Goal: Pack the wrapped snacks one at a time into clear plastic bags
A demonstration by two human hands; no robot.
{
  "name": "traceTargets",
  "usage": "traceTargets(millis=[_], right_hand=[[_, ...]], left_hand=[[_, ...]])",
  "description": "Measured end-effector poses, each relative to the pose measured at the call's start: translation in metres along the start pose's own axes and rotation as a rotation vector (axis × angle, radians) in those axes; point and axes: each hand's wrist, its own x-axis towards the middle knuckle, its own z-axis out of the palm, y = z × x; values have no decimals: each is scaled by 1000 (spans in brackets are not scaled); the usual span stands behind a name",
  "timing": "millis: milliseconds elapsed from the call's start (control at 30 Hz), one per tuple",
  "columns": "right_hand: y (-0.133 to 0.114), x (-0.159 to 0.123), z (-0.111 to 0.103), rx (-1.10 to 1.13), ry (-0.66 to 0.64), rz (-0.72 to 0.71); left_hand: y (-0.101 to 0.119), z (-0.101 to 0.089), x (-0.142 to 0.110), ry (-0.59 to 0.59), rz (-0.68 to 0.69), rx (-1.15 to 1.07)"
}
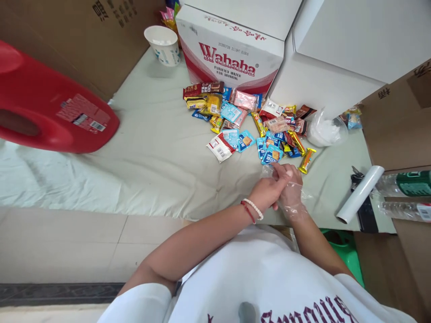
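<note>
I see left hand [269, 190] against right hand [292, 180], clear plastic [293, 204] round right wrist; can't tell finger closure; snacks [276, 124] at eleven o'clock.

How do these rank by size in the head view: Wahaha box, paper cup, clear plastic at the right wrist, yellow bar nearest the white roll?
1. Wahaha box
2. Paper cup and clear plastic: unsure which looks larger; the plastic's see-through edges are hard to trace
3. Yellow bar
</note>
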Motion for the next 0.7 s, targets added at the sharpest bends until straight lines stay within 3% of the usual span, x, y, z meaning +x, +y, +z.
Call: traceTargets(millis=[100,233,333,400,533,700], right_hand=[[-1,1,1,80,5,9],[14,1,5,457,39,194],[26,2,9,779,19,393],[29,5,10,991,-2,495],[24,21,8,1276,-46,620],[17,41,1,1243,-222,663]], left_hand=[[-4,-17,-3,7,29,-48],[-22,-72,-32,-40,122,-43],[-38,-115,-52,92,206,-11],[-45,-134,-58,158,239,-11],[-49,-147,-56,304,276,-154],[-41,-139,-43,478,213,-366]])
